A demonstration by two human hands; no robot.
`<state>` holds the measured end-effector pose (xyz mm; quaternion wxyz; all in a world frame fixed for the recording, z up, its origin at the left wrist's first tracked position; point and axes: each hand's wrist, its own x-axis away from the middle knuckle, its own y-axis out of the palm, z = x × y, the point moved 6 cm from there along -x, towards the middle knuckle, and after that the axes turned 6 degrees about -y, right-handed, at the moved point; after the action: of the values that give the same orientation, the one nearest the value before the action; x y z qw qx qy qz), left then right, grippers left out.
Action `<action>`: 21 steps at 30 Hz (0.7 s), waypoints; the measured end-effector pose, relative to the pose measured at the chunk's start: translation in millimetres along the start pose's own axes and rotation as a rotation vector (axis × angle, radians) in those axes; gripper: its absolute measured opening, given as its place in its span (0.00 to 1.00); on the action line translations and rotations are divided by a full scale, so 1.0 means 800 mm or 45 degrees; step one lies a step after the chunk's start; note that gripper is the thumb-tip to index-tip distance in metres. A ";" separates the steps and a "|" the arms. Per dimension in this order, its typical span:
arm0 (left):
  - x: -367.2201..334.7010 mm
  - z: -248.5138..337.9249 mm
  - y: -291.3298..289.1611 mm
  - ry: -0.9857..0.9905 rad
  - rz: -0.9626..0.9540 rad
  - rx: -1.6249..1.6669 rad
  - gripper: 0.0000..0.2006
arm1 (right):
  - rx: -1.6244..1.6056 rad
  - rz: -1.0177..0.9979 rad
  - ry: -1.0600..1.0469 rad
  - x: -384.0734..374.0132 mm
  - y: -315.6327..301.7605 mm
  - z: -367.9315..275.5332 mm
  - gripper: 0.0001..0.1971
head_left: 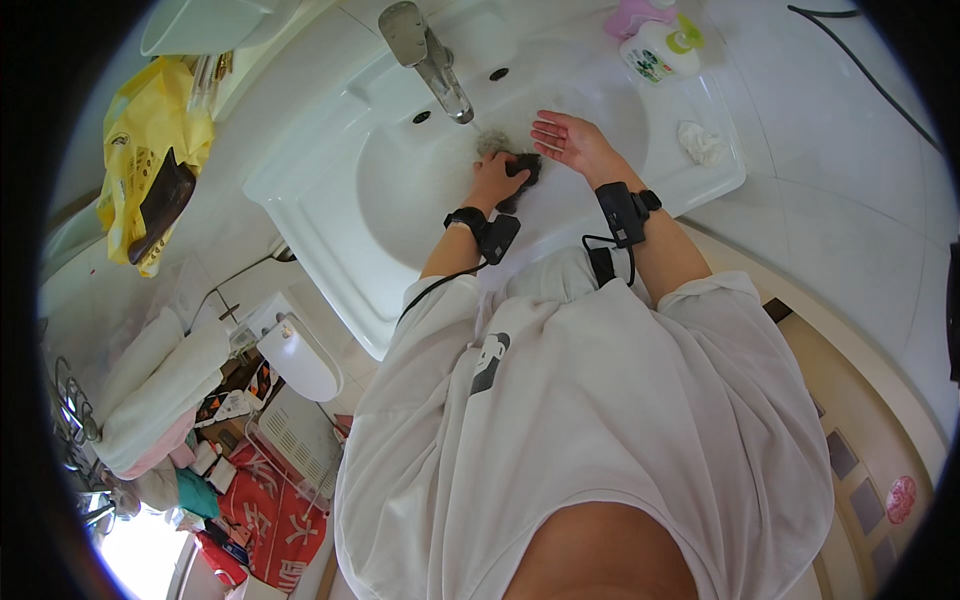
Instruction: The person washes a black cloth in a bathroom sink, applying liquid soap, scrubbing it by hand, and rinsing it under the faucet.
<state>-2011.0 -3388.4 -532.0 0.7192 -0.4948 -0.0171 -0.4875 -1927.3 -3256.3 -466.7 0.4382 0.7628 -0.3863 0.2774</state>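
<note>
My left hand [492,182] is in the white washbasin [400,190], its fingers curled over a dark grey, soft, wet-looking cloth [528,182]. A lighter grey, fuzzy part [491,143] shows just past the fingers; I cannot tell whether it belongs to the same piece. The metal faucet [430,65] points down at this spot, and a thin stream seems to fall from its spout. To the right, my right hand [570,143] hovers over the basin with its fingers stretched out and palm turned up, holding nothing. Black devices with cables are strapped to both wrists.
On the basin's right corner stand a white pump bottle [660,52] and a pink bottle [637,17], with a crumpled white wad [700,143] nearer me. A yellow bag [150,140] lies at the left. Behind on that side are a toilet [300,360] and hanging towels [165,390].
</note>
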 end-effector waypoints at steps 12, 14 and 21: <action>0.038 0.004 -0.037 -0.145 0.074 -0.172 0.18 | -0.024 -0.004 0.017 -0.005 -0.002 0.003 0.12; 0.046 -0.020 -0.058 -0.208 0.246 -0.283 0.18 | -0.029 0.003 0.019 0.000 -0.001 0.001 0.12; 0.068 -0.062 -0.155 -0.028 0.739 -0.558 0.20 | -0.041 0.013 0.012 0.005 -0.007 0.002 0.11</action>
<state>-2094.3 -3466.2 -443.5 0.7043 -0.6266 0.2211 -0.2499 -1920.1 -3257.3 -467.2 0.4508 0.7524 -0.3926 0.2769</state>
